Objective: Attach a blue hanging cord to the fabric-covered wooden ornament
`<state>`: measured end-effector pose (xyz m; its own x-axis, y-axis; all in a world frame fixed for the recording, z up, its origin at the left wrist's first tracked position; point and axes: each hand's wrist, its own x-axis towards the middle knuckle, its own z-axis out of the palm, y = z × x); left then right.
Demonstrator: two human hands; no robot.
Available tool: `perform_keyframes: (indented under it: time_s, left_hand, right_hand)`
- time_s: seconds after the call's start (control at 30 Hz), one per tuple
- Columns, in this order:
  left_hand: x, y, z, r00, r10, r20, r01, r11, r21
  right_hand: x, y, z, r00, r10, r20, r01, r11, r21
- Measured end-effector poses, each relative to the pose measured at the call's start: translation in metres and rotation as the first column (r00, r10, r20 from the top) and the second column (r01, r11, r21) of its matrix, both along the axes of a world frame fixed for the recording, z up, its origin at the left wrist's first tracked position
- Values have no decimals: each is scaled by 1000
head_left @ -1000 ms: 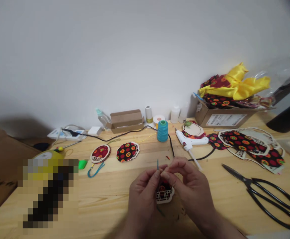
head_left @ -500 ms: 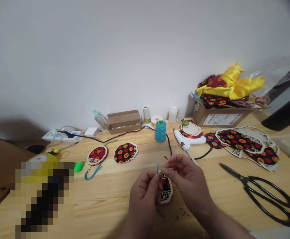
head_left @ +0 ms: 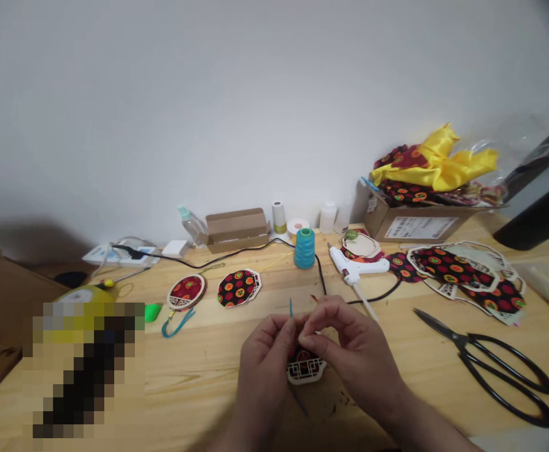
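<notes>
The fingers of the left hand (head_left: 267, 358) pinch a blue cord (head_left: 291, 307) at the top of a patterned piece (head_left: 305, 370) with lattice edge, in the lower middle of the frame; probably this grip keeps both steady. The right hand (head_left: 356, 351) has thumb and forefinger pressed together just beside; what is between them, I cannot tell. Farther out on the desk (head_left: 199, 376), the teal spool (head_left: 305, 250) stands upright near the centre, and scissors (head_left: 463, 342) lie lower right, seemingly for easy reach.
</notes>
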<state>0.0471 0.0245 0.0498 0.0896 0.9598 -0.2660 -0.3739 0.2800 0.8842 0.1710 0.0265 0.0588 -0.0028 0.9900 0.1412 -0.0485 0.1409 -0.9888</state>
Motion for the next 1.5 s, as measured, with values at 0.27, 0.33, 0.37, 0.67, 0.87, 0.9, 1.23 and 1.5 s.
perform_keyframes:
  time_s: [0.27,0.33,0.37,0.67,0.87,0.9,1.23,1.5]
  left_hand:
    - [2,-4,-8,993,-88,79,87,996,12]
    - [1,-3,-8,996,-77,48,77,997,4]
    - [1,-3,-8,997,-72,24,72,997,7]
    - [0,-5,-8,988,-104,-118,106,994,13]
    - [-1,-5,-8,978,-123,-171,126,992,11]
    - [-1,-6,-8,975,-129,-181,133,991,10]
    - [0,-8,-7,983,-102,-156,103,995,1]
    - [2,-8,1,977,-130,-171,134,991,15]
  right_hand:
    - [-1,8,-10,994,-111,-18,111,994,-3]
    - [-1,9,-11,993,-105,-44,105,994,-13]
    - [-2,9,-11,993,-103,-59,102,995,-22]
    - [-1,9,-7,984,-148,-97,137,984,-110]
    - [-1,9,-4,978,-179,-107,158,971,-177]
    - [-1,9,-4,978,-179,-112,156,970,-185]
    - [7,9,-6,973,-117,-197,35,925,-377]
    - [13,5,-5,873,279,-399,-414,858,-305]
